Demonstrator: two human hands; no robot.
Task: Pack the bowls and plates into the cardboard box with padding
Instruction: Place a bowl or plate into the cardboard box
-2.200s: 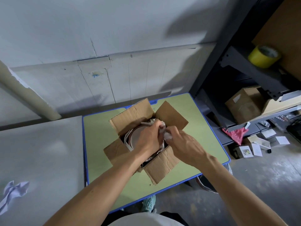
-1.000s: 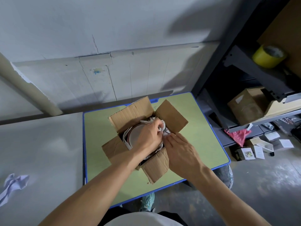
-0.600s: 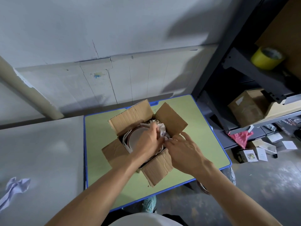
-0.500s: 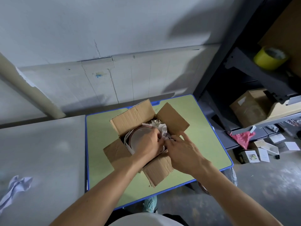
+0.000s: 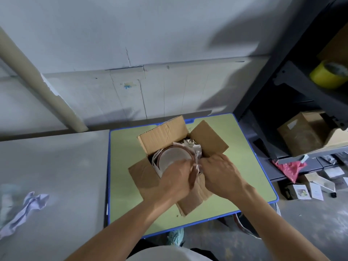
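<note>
Head view, single camera.

**Box:** The cardboard box point(image 5: 163, 136) sits mid-frame on the green bench point(image 5: 128, 166), with all 4 flaps folded outward. This is likely so both hands can reach in from above.

**Contents:** 1 white dish with a brown rim point(image 5: 174, 155) lies flat in the box, face up. I cannot tell whether it is a plate or a shallow bowl, or what is beneath it. Crumpled paper padding point(image 5: 194, 147) fills the gap between the dish and the box's right wall. More paper shows along the dish's left edge.

**Left hand** point(image 5: 177, 178): It lies palm down over the near right part of the dish rim, probably steadying the dish. The fingertips are hidden, so I cannot tell whether this grip is on paper or only pressing.

**Right hand** point(image 5: 220, 172): Its fingers curl down into the box's near right corner, with the grip closed on a fold of the paper. The hands touch.

**Judgement:** Padding is being wedged beside the dish so it cannot slide. The flaps are not yet closed.

**Surroundings:**
- A loose paper wad point(image 5: 24, 206) lies at lower left on the grey surface.
- A yellow tape roll point(image 5: 328, 76) is on the shelf at upper right.
</note>
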